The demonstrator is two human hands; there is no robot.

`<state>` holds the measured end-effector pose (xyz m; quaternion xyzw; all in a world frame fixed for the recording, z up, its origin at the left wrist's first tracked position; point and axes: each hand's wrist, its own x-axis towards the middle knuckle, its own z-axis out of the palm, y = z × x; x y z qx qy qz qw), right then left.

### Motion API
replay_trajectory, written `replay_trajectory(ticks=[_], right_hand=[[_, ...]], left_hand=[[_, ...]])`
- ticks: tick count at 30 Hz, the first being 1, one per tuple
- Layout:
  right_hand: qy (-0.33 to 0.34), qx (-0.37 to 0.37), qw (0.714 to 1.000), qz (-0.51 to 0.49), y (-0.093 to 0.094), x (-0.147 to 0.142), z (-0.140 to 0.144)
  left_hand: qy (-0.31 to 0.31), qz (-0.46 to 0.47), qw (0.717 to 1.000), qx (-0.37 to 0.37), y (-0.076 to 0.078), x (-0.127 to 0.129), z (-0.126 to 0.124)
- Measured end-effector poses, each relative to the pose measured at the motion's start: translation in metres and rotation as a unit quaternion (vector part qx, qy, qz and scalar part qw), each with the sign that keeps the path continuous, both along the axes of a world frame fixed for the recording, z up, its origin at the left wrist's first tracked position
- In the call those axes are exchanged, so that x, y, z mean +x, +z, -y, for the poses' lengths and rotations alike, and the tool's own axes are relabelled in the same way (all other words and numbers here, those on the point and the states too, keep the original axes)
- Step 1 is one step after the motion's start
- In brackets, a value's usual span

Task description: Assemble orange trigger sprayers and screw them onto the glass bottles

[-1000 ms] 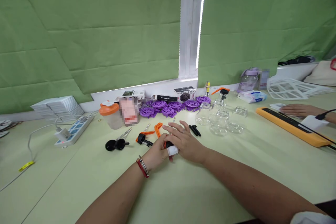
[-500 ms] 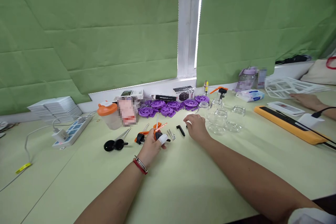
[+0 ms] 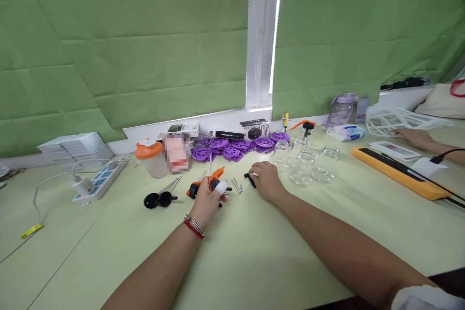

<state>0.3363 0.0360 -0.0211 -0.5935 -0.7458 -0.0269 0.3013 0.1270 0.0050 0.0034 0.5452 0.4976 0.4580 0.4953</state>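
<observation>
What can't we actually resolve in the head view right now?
- Orange trigger sprayer head: its lower part is covered by the left hand, so the grip is unclear.
- Small black part: the right hand hides its end; touching or pinched, cannot tell.
- Thin metal pins: too small to count.
- Pink item beside the orange-lidded shaker: blurred out.
- Another person's hand: arm cut by the right edge.

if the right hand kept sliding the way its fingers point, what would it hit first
The right hand points left across the table; the small black part at its fingertips comes first, then probably the loose metal pins. Depth is hard to judge.
</observation>
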Motion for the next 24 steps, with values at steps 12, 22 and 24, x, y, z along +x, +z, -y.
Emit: replay_trajectory(ticks=[12,22,24], right_hand=[[-0.08,-0.034,0.995,-0.057,-0.003,0.021,-0.015],[-0.065,-0.048,0.997,-0.006,-0.007,0.001,-0.006],[-0.066,-0.056,0.996,0.004,-0.006,-0.001,-0.005]], left_hand=[[-0.019,0.009,1.0,0.004,-0.001,-0.001,0.0],[-0.021,0.043,0.999,0.008,-0.007,-0.002,-0.003],[-0.02,0.047,0.999,0.008,-0.008,-0.002,-0.004]])
